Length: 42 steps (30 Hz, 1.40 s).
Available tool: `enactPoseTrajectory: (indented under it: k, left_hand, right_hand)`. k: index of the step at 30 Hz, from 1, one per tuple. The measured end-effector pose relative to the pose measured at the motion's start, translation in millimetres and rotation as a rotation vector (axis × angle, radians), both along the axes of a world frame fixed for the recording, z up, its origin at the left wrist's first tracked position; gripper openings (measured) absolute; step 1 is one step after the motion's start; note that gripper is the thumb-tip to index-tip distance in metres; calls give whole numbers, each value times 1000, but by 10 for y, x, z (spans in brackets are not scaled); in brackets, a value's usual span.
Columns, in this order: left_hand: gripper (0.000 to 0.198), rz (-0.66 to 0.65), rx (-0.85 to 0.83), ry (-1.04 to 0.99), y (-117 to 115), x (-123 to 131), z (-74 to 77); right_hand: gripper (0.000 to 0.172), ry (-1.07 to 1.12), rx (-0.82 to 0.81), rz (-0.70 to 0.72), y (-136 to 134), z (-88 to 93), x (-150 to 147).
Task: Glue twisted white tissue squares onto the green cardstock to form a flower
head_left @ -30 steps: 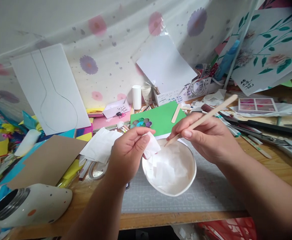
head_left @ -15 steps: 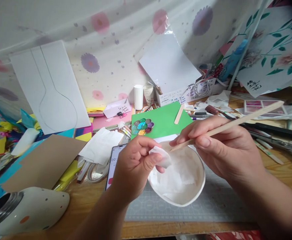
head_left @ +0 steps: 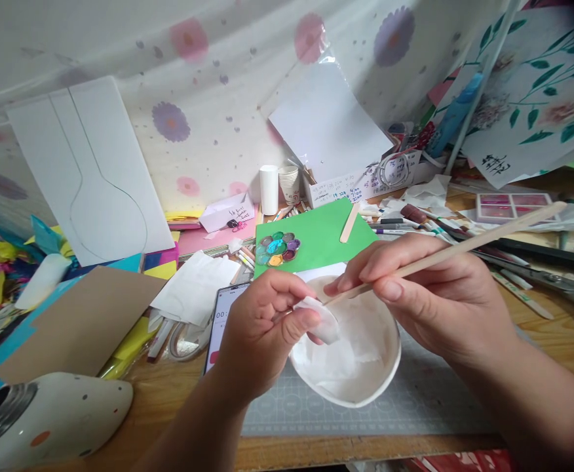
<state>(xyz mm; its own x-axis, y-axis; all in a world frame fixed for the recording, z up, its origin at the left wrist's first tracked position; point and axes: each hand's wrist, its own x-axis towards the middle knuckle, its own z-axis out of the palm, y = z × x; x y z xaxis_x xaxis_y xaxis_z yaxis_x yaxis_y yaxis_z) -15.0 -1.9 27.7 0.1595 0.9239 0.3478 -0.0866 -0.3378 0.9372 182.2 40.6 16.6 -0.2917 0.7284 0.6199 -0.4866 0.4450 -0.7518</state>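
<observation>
Thumb and fingers of my left hand (head_left: 272, 328) pinch a small piece of white paper (head_left: 324, 321), thin like tissue. Between thumb and fingertips, my right hand (head_left: 429, 295) holds a slim pale wooden stick (head_left: 468, 246), slanting down to the left. The stick's lower tip is at the paper's upper edge; whether it touches, I cannot tell. Below both hands a white bowl (head_left: 390, 367) stands on a grey cutting mat (head_left: 444, 410), its inside lined with overlapping whitish paper. My hands cover part of its far and left rim.
A green sheet (head_left: 316, 233) lies behind the bowl, carrying a paint palette (head_left: 280, 249) and a flat wooden stick (head_left: 350, 223). A phone (head_left: 213, 328) lies left of the bowl, near a tipped spotted jar (head_left: 71, 413). Scissors (head_left: 547, 278) and pens crowd the right.
The stick's tip has moved slightly left and down, closer to the paper. The paper piece has tilted a little lower in my left fingers. The view has shifted slightly.
</observation>
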Motion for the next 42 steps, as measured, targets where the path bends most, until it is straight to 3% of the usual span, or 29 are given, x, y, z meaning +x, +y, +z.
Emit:
enactPoseTrajectory:
  k: [9, 13, 15, 17, 21, 26, 29, 42]
  left_hand:
    - [17, 72, 46, 105, -10, 11, -15]
    - [28, 281, 323, 294, 40, -51, -78]
    - [20, 409, 476, 329, 36, -85, -89]
    - [11, 426, 525, 346, 7, -101, -74]
    - [21, 268, 435, 469, -52, -59, -6]
    - [16, 247, 259, 493, -53, 7, 23]
    - [8, 235, 184, 479, -48, 1, 6]
    - [21, 248, 12, 395, -34, -39, -23]
  right_hand:
    - [12, -121, 188, -112, -36, 68, 3]
    - [13, -123, 235, -172, -42, 66, 1]
    - [14, -134, 279, -208, -44, 64, 1]
    - [13, -154, 328, -231, -49, 69, 4]
    - [14, -170, 402, -221, -65, 94, 10]
    - [18, -194, 474, -189, -54, 99, 4]
    - [17, -166, 415, -200, -33, 85, -3]
    - [4, 10, 58, -111, 36, -40, -8]
